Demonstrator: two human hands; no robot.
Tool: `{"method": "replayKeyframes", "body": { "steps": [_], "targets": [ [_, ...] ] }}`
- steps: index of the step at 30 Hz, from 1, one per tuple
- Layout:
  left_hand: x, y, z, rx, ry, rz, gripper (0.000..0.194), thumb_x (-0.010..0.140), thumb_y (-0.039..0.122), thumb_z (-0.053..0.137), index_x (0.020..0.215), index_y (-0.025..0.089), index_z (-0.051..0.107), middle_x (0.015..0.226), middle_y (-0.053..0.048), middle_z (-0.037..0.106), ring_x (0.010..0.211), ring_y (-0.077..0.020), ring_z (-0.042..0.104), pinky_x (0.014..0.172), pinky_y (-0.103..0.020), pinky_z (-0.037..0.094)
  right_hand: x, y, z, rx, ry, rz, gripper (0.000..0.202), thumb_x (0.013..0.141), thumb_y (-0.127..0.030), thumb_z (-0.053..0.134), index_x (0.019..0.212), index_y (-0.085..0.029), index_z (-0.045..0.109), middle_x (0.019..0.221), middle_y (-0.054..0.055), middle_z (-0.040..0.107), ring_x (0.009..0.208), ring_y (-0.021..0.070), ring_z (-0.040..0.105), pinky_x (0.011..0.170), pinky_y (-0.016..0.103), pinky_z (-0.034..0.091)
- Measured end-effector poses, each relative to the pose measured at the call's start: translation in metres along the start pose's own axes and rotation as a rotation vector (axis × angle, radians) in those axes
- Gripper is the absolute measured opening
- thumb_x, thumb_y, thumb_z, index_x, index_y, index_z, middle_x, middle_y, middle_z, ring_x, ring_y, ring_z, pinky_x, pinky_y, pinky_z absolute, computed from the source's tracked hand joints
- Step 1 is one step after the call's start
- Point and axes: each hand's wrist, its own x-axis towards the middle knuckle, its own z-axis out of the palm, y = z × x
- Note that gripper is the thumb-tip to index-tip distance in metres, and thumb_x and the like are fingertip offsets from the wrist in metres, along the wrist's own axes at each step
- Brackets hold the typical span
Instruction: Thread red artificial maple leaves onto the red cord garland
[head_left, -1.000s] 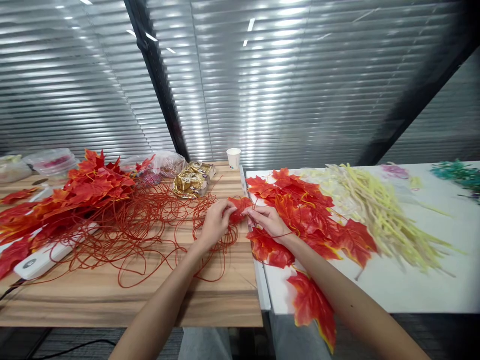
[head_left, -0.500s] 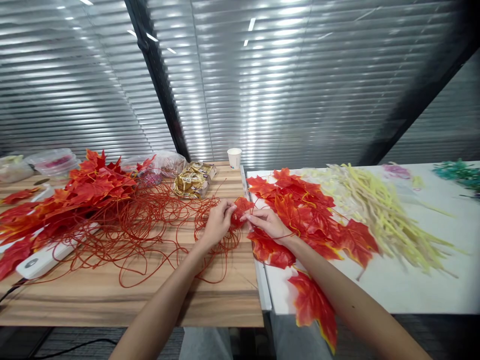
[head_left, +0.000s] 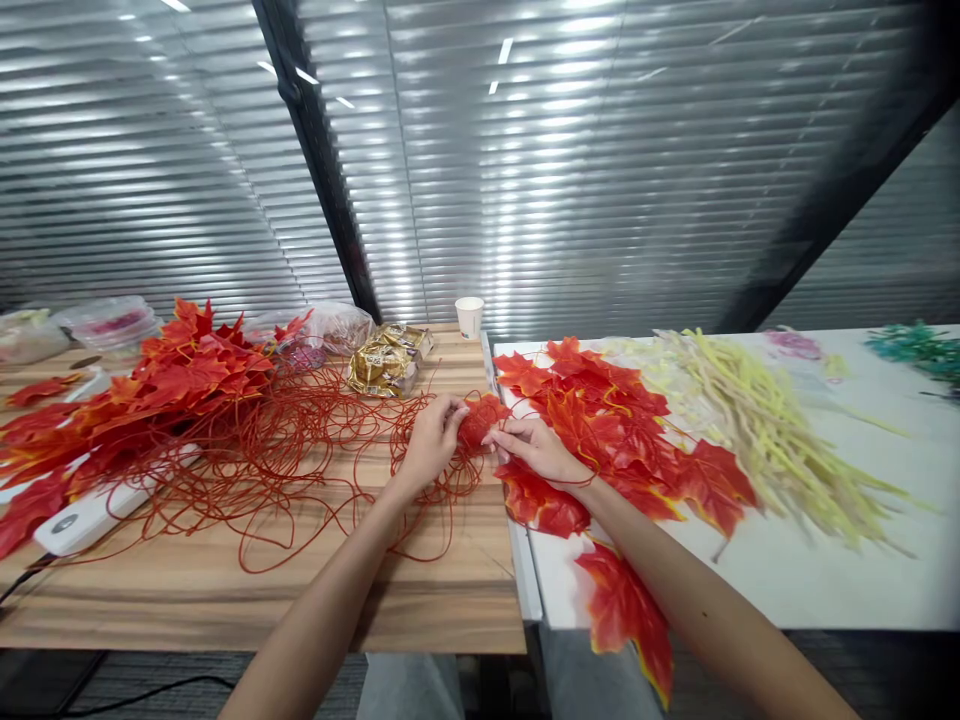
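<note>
Between my hands is a red artificial maple leaf [head_left: 480,420], held over the seam of the two tables. My left hand [head_left: 437,432] pinches the leaf's left side with thumb and forefinger. My right hand [head_left: 534,447] has its fingertips closed at the leaf's right edge on a thin red cord, part of which loops across the right wrist. A pile of red and orange maple leaves [head_left: 607,430] lies under and beyond my right hand. Tangled red cord [head_left: 300,450] spreads over the wooden table left of my left hand.
On the left, a larger heap of leaves [head_left: 187,375] partly covers a white power strip [head_left: 82,522]. Gold packets [head_left: 386,360] and a paper cup [head_left: 469,317] stand at the back. Yellow strands [head_left: 780,440] lie on the white table [head_left: 847,590]. One leaf [head_left: 630,615] overhangs the front edge.
The leaf between my hands has turned slightly and shows more of its face. Both hands have barely shifted and keep their pinch.
</note>
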Motion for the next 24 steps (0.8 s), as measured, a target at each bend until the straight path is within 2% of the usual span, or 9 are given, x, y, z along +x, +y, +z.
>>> {"method": "replayKeyframes", "body": {
  "steps": [3,8,13,20,24],
  "targets": [
    [0.0001,-0.0006,0.0009,-0.069,-0.019,-0.053,0.019,0.084,0.030,0.041,0.078,0.016,0.051,0.072,-0.002,0.056,0.064,-0.0118,0.050,0.061,-0.023,0.038,-0.0005,0.0010,0.0001,0.018,0.028,-0.003,0.030,0.080,-0.041,0.054,0.079,-0.014,0.066,0.057,-0.001,0.053,0.053,0.0095,0.049,0.054,0.024,0.041],
    [-0.0014,-0.0022,0.0035,-0.167,-0.030,-0.101,0.019,0.084,0.033,0.042,0.078,0.017,0.050,0.068,0.000,0.055,0.062,-0.0110,0.051,0.059,-0.022,0.039,-0.0010,-0.0029,0.0018,0.053,0.025,-0.042,0.028,0.080,-0.040,0.054,0.085,-0.016,0.067,0.090,0.007,0.061,0.059,0.0092,0.052,0.057,0.025,0.045],
    [-0.0029,-0.0013,0.0055,-0.266,-0.067,-0.149,0.019,0.083,0.036,0.043,0.079,0.017,0.047,0.060,0.002,0.054,0.050,-0.0097,0.051,0.052,-0.021,0.039,-0.0006,-0.0054,0.0046,0.034,-0.024,-0.026,0.029,0.081,-0.041,0.054,0.090,-0.016,0.067,0.066,0.002,0.058,0.058,0.0112,0.053,0.057,0.026,0.045],
    [-0.0024,0.0006,0.0055,-0.394,-0.109,-0.206,0.022,0.082,0.039,0.046,0.080,0.017,0.047,0.055,0.004,0.053,0.041,-0.0092,0.051,0.044,-0.020,0.039,0.0002,-0.0008,0.0059,-0.008,-0.001,-0.026,0.031,0.080,-0.043,0.053,0.089,-0.017,0.067,0.068,0.002,0.058,0.058,0.0115,0.053,0.056,0.027,0.046],
    [0.0000,0.0018,0.0030,-0.486,-0.126,-0.237,0.024,0.078,0.040,0.051,0.080,0.016,0.048,0.059,0.003,0.056,0.043,-0.0089,0.053,0.046,-0.020,0.040,0.0001,0.0021,0.0041,-0.043,0.024,-0.033,0.032,0.081,-0.043,0.052,0.092,-0.017,0.067,0.062,0.001,0.056,0.056,0.0118,0.051,0.056,0.027,0.045]
  ]
}}
